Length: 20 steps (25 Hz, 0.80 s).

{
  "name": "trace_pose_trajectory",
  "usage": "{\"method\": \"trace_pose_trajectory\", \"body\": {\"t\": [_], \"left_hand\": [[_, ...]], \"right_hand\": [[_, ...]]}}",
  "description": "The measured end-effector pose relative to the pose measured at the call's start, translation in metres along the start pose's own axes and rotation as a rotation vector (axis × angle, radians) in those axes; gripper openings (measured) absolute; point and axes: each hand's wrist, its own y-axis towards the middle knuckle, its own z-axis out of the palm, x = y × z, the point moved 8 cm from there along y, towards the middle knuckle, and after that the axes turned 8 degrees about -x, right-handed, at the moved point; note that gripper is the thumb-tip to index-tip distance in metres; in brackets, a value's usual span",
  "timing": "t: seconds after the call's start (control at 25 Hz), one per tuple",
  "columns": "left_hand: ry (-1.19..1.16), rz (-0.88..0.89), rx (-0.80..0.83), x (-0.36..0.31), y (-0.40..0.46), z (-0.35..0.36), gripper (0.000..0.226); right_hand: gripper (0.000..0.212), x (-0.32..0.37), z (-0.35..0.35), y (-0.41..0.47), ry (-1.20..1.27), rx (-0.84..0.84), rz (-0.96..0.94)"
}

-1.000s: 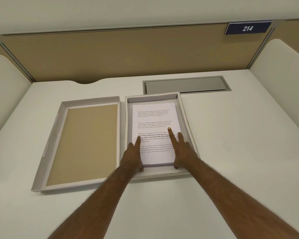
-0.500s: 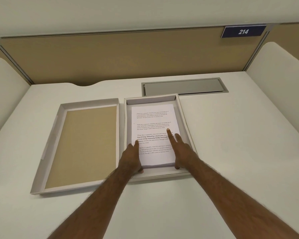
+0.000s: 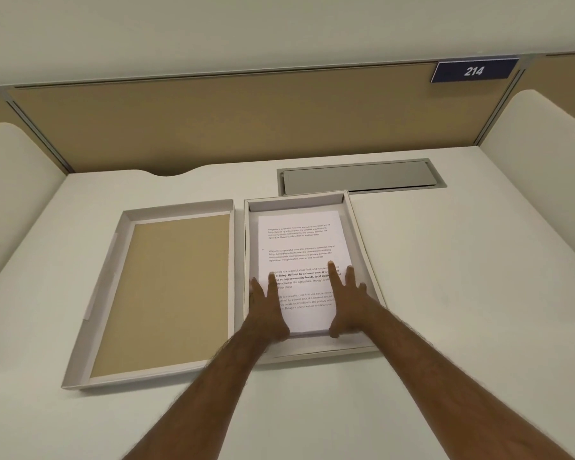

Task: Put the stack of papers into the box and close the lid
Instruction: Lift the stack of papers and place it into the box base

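Observation:
The stack of white printed papers lies flat inside the shallow grey box in the middle of the desk. My left hand rests on the stack's near left corner, fingers spread flat on the top sheet. At the near right corner my right hand lies with fingers spread on the paper and thumb at the stack's near edge. Both hands press on the paper and grip nothing. The box lid lies upturned to the left of the box, its brown inside facing up.
A grey metal cable hatch is set in the white desk just behind the box. A tan partition with a blue "214" plate closes the back. Curved white dividers stand at both sides.
Both hands stay on the near end of the stack; my left hand's fingers have spread a little wider. The view has tilted slightly, so everything sits lower in the frame.

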Motion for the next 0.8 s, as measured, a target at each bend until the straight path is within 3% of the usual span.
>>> {"method": "trace_pose_trajectory", "body": {"t": [0.08,0.16,0.32,0.52,0.8], "left_hand": [[0.032,0.097,-0.019,-0.014,0.014,-0.012,0.102],[0.028,0.165,-0.055,-0.028,0.031,-0.029,0.086],[-0.006,0.074,-0.172,-0.037,0.078,-0.07,0.072],[0.158,0.053,-0.15,-0.044,0.135,-0.083,0.086],[0.134,-0.061,-0.082,-0.036,0.191,-0.081,0.1]], "right_hand": [[0.134,0.006,-0.013,0.012,0.047,0.02,-0.015],[0.123,0.01,-0.036,0.03,0.106,-0.067,-0.016],[0.089,0.013,-0.088,0.074,0.2,-0.349,-0.006],[0.093,0.009,-0.097,0.123,0.262,-0.305,0.032],[0.102,0.001,-0.101,0.168,0.346,-0.288,0.149]]}}
